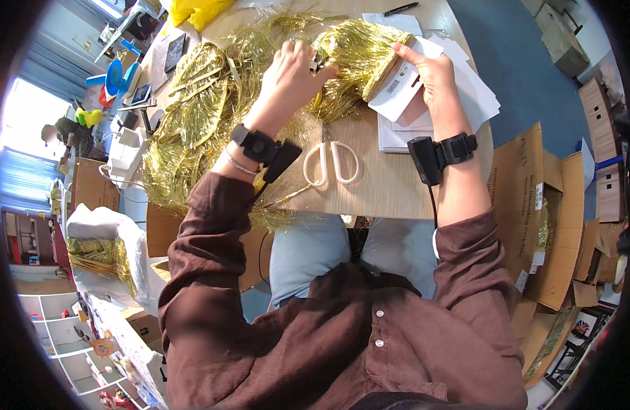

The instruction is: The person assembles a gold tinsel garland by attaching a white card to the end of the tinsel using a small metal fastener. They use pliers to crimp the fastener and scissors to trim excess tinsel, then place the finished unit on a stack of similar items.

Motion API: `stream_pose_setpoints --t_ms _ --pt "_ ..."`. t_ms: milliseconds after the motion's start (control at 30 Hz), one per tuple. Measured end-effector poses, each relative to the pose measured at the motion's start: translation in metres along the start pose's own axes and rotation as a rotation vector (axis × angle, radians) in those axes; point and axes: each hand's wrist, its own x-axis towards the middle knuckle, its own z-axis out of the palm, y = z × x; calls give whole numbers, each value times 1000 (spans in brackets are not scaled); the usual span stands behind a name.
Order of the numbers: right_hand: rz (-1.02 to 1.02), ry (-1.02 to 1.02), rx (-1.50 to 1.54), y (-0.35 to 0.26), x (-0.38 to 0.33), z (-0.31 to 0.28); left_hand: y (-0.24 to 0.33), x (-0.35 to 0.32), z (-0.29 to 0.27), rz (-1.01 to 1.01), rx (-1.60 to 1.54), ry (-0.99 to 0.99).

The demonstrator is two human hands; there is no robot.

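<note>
Where the near edge of the worktop (404,188) crosses the lap: two knees under it.
Scissors (332,164): one pair, lying inward from the near edge, handles toward it, blades pointing away, their tips hidden.
Right hand (436,74): one, thumb closed on the upper right end of the bunch's band; its fingers underneath are mostly hidden.
Left hand (286,76): one, at the loose-strand side, fingers curled beside a small dark piece (316,65); whether it pinches that or strands, I cannot tell.
Bunch (352,44): one, gold tinsel, between the hands, toward the far edge; strands run leftward from band to left hand, so they extend left of the right hand's grip. The right hand is nearer the band, the left nearer the strands.
Band (381,78): one, slanting from lower left to upper right, across the strands.
Card (398,90): one, white, under the band; held or merely lying there, I cannot tell.
Papers (475,85): one loose pile at the right edge, count unclear.
Heap (198,102): gold tinsel along the left edge, too tangled to count.
Pen (401,9): one, by the far edge.
Yellow bag (195,9): one, far left corner.
Co-worker (77,133): one, beyond the left edge.
</note>
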Motion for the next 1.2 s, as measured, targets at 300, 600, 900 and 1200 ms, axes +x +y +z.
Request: stream_pose_setpoints --t_ms 300,600,900,1200 --pt "-32 -54 65 3 3 0 -17 -19 2 -90 55 -210" --pt "-29 -75 56 6 6 0 -79 8 -51 -548 -1389 -129" --pt "-32 -42 50 0 -1 3 -48 31 -117 5 -1929 415" --pt "-90 -25 70 -3 -3 7 36 20 -16 -273 -1219 -514"
